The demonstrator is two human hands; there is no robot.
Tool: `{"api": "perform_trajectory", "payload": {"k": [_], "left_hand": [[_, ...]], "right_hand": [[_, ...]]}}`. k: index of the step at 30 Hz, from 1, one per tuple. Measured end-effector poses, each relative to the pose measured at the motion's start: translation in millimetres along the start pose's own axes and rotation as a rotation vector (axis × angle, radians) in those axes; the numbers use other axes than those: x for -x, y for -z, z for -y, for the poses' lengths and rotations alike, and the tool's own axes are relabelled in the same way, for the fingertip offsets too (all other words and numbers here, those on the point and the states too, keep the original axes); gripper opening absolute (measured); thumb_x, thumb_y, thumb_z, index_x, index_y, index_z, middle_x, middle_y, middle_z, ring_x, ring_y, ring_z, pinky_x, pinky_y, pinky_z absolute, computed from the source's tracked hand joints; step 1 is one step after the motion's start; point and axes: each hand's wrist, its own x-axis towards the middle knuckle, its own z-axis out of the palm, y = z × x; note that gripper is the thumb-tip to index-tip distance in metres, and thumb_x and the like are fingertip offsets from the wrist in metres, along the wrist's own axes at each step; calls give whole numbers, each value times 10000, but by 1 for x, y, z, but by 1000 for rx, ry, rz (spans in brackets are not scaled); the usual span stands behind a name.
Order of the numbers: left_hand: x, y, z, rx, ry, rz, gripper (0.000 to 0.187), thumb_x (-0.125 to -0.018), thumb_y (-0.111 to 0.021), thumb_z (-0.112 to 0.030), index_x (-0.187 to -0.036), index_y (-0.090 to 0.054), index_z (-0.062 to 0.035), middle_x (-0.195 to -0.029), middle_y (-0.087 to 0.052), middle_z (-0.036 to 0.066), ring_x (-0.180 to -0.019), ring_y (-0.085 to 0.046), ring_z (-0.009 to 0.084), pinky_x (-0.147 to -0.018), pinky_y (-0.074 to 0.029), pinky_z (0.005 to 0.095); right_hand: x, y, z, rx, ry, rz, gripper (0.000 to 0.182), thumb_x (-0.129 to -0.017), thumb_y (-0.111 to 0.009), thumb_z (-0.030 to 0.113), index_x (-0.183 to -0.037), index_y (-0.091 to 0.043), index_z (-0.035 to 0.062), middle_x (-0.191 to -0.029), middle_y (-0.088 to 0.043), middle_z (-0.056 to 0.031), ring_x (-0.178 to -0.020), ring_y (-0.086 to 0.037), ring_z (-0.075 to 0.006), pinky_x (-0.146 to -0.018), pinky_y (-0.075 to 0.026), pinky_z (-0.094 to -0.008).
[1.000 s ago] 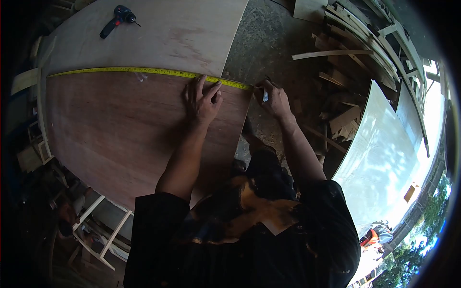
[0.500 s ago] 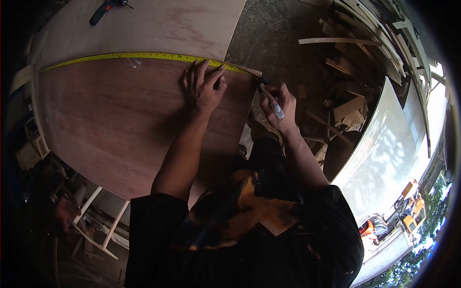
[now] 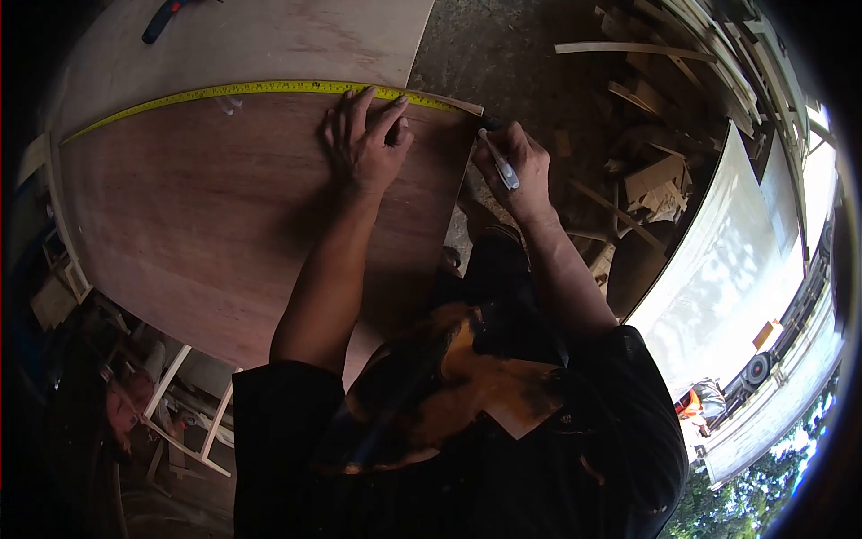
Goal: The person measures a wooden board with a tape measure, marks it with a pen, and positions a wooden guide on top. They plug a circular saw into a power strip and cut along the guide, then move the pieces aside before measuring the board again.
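A yellow tape measure (image 3: pixel 269 88) stretches in a bowed line across a brownish plywood sheet (image 3: pixel 206 207), reaching its right edge. My left hand (image 3: pixel 370 154) rests on the sheet with fingers apart, its fingertips pressing on the tape near that edge. In my right hand (image 3: pixel 525 175) is a pen (image 3: pixel 503 163) with a pale barrel, gripped at a slant just past the sheet's edge. Something dark at those fingertips, by the tape's right end, is partly hidden by the fingers.
A paler wood sheet (image 3: pixel 296 40) lies beyond the tape, with a cordless drill (image 3: pixel 162 20) on it. Wood offcuts (image 3: pixel 655 175) and long strips are heaped on the right. A large light panel (image 3: pixel 709 242) leans at the far right. A wooden frame (image 3: pixel 171 386) stands lower left.
The whole view has shifted slightly, so the sheet and hands sit higher and further left. The pen has tilted a little in my right hand. My left hand still presses the tape.
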Motion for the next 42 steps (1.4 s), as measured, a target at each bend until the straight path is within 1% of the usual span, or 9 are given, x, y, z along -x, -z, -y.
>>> {"api": "perform_trajectory", "payload": {"k": [2, 8, 9, 11, 25, 27, 37, 39, 42], "left_hand": [[1, -1, 0, -5, -3, -6, 369, -753, -693, -278, -1118, -682, -324, -1299, -513, 18, -1272, -440, 303, -1044, -293, 572], [0, -3, 1, -11, -15, -30, 368, -749, -699, -273, -1114, -686, -322, -1300, -518, 22, -1266, -448, 298, -1040, -299, 569], [0, -2, 1, -11, -19, -36, 366, -748, -700, -270, -1111, -688, -319, -1300, -520, 23, -1265, -450, 297, -1040, -300, 568], [0, -3, 1, -6, -18, -36, 364, -747, -702, -268, -1107, -690, -317, -1296, -524, 22, -1264, -451, 295, -1039, -302, 567], [2, -6, 2, -33, -18, -33, 336, -768, -693, -286, -1102, -696, -327, -1297, -528, 7, -1266, -454, 278, -1034, -318, 563], [1, -8, 3, -29, -36, -86, 335, -710, -714, -294, -1042, -702, -328, -1243, -544, -2, -1243, -466, 301, -1009, -326, 583], [1, -9, 3, -27, -29, -91, 337, -705, -711, -297, -1040, -705, -332, -1242, -547, -6, -1239, -471, 295, -1011, -325, 580], [2, -7, 2, -40, -14, -60, 343, -759, -696, -285, -1096, -694, -347, -1292, -531, -9, -1261, -460, 277, -1035, -316, 551], [2, -7, 2, -29, -20, -57, 343, -758, -696, -281, -1095, -695, -347, -1289, -534, -9, -1261, -460, 278, -1039, -314, 551]], "right_hand": [[1, 1, 2, -8, -39, 77, 196, -799, -667, 91, -858, -495, 18, -764, -584, -188, -719, -622, -400, -611, -495, -453], [-1, 2, 6, 16, 12, 98, 179, -819, -650, 89, -866, -490, 21, -786, -579, -191, -733, -611, -418, -608, -483, -470], [-1, 0, 5, 18, 8, 100, 179, -819, -650, 89, -866, -490, 21, -786, -579, -191, -733, -611, -418, -608, -483, -470], [-1, -4, 2, 79, 39, 36, 221, -792, -709, 91, -799, -499, 24, -710, -571, -150, -648, -625, -331, -560, -485, -395], [-1, -10, 2, 127, 73, 17, 224, -800, -691, 70, -809, -471, 28, -709, -555, -147, -647, -612, -339, -560, -482, -403], [-1, -10, 3, 133, 61, 12, 229, -801, -692, 73, -806, -467, 28, -704, -556, -149, -639, -612, -337, -553, -482, -401], [-2, -10, 6, 99, 62, -5, 230, -800, -695, 78, -783, -472, 24, -688, -571, -154, -610, -619, -331, -543, -483, -393], [-1, -10, 6, 103, 50, -6, 229, -798, -696, 79, -783, -475, 23, -690, -572, -156, -613, -621, -327, -542, -482, -393], [-2, -9, 5, 110, 68, -3, 221, -797, -693, 73, -788, -479, 21, -686, -567, -151, -613, -618, -320, -541, -482, -389]]}}
